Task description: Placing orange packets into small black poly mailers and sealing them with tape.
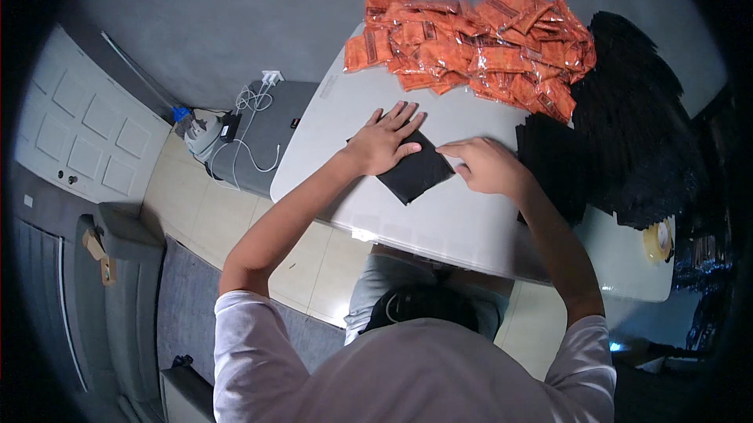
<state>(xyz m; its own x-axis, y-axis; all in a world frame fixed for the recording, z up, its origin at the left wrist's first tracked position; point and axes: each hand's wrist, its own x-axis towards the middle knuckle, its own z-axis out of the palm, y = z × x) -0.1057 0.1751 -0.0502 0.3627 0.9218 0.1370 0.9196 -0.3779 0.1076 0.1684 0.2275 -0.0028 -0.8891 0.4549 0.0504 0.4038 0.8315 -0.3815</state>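
**Both hands on a folded black piece at the middle of the white table**

Head view, looking down over the person's shoulders. White table (439, 227) runs from lower right to upper left, with rounded corners.

Left hand (384, 142): open, fingers spread and flat, palm pressed down on the folded black piece (416, 176). It grips nothing; it only bears on the upper left part of the piece.

Right hand (485, 165): loosely curled, fingers drawn together and pointing left, fingertips at the right corner of the same black piece. Whether it pinches the edge or only touches it cannot be told from this angle.

Black piece: flat, roughly square, lying turned like a diamond on the table top, near the table's middle and just in front of the person. Material not certain; it looks like thin dark fabric or film.

Around it:
- Heap of orange packets (471, 46) in clear wrapping, at the far side of the table, well apart from the hands.
- Stack of black pieces (553, 164) just right of the right hand, and a larger dark pile (635, 125) beyond it, covering the table's right end.
- Roll of tape (657, 241), yellowish, at the near right corner of the table.
- Grey cabinet (267, 140) left of the table, with a white cable (255, 152) and a charger lying on top.
- White panelled door (78, 133) at far left.
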